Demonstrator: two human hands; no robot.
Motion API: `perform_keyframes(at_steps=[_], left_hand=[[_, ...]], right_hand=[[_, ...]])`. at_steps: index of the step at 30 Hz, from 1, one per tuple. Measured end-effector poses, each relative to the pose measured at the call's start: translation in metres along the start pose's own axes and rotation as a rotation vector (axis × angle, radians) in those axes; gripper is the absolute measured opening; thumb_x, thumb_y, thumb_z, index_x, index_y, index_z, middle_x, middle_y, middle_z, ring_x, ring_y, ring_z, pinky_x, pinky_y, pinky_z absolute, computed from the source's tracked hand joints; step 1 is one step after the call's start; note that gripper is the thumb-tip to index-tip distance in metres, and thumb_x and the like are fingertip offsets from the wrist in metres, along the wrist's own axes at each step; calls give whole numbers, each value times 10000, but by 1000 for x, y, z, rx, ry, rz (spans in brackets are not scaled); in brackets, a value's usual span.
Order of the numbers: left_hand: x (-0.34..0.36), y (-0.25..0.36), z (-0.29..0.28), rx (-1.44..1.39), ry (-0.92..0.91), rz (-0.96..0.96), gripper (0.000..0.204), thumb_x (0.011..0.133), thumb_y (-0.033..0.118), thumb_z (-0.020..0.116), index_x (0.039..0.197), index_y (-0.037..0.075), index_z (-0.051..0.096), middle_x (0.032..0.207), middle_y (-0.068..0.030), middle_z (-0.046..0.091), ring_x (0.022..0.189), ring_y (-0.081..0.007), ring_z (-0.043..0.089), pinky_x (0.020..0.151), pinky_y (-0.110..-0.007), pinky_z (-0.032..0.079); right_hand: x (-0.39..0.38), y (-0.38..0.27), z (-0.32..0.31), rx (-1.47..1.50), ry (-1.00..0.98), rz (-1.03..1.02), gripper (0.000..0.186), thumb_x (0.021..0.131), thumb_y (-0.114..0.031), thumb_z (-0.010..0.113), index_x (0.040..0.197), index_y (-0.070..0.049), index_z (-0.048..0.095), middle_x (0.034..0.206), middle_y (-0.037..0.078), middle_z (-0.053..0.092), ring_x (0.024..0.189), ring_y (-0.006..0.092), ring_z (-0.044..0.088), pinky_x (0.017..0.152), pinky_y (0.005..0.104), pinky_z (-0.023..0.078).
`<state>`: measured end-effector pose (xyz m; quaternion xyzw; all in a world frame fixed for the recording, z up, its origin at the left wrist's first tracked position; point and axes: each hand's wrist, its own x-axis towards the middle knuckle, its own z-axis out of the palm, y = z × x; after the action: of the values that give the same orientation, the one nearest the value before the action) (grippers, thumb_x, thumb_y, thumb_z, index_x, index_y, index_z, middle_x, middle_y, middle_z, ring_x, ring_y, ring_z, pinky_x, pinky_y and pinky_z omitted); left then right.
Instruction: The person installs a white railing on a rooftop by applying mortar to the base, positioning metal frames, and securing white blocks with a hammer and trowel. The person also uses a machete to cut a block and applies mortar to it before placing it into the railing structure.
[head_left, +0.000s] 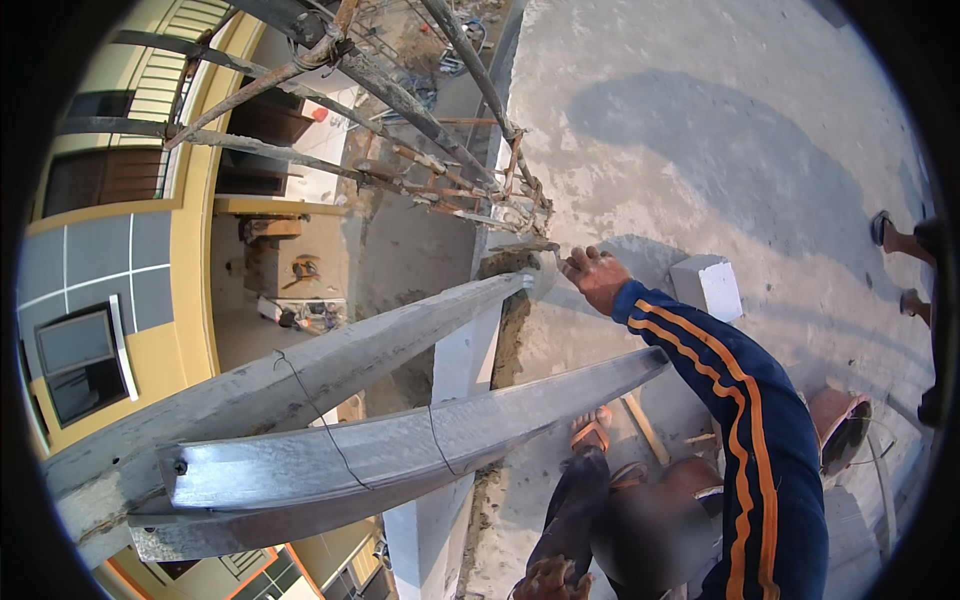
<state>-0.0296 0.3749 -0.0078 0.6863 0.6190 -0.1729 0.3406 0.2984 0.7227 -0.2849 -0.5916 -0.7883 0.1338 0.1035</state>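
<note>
My right hand, at the end of a navy sleeve with orange stripes, reaches out over the slab's edge. Its fingers are apart and slightly bent, with nothing plainly held. Just beside the fingertips is a pale, blurred patch that I cannot make out. Close by, a long grey beam has its far end at the edge. Nearer, two metal channel bars tied with thin wire cross beneath my forearm. What looks like my left hand rests against a dark trouser leg, cut off by the lower edge, its fingers unclear.
A white block sits right of my hand on the concrete slab. Past the slab's edge at left is a drop with scaffold poles and a yellow building. Another person's feet show at right, above a reddish bucket.
</note>
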Motion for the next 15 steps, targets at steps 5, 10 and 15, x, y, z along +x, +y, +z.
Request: perform_keyframes(at_steps=[5, 10, 15], left_hand=[[-2, -7, 8, -70, -18, -11, 435, 798, 402, 726, 1135, 134, 664, 1155, -93, 668, 1119, -334, 598, 883, -495, 515], [1, -2, 3, -11, 68, 52, 405, 777, 375, 749, 1089, 129, 667, 1136, -82, 677, 1094, -321, 613, 860, -472, 530], [11, 8, -18, -7, -12, 78, 395, 759, 356, 768, 1070, 136, 663, 1093, -78, 691, 1072, -323, 626, 846, -476, 532]], right_hand=[[-19, 7, -25, -26, -210, 69, 404, 819, -64, 557, 1219, -51, 614, 1142, 136, 563, 1020, 315, 568, 830, 425, 517], [-15, 11, -10, -167, -174, -2, 309, 841, -100, 563, 1138, -48, 630, 1101, 120, 578, 1029, 292, 579, 820, 412, 509], [17, 11, 19, -154, -212, 14, 336, 856, -129, 546, 1180, -79, 619, 1099, 101, 564, 1026, 276, 558, 845, 396, 483]])
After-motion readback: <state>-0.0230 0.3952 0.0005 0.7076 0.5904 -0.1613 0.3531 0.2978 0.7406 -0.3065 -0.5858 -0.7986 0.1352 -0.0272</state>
